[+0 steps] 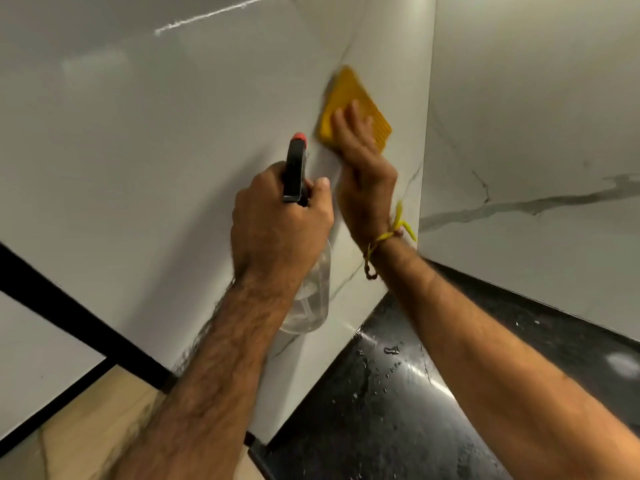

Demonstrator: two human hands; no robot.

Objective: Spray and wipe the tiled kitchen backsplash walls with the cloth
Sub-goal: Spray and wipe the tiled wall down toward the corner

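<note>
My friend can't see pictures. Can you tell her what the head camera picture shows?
A person's right hand presses a yellow cloth flat against a white marble-look wall, while the left hand grips a clear spray bottle with a black and red nozzle. Below lies a wet black countertop; a yellow thread circles the right wrist.

- spray bottle (308, 292): neck and trigger hidden inside left hand (280, 223)
- cloth (353, 105): top edge motion-blurred, lower part under right hand (363, 168)
- both forearms cut off at bottom edge

Yellow thread wristband (388, 237), bare forearms
</note>
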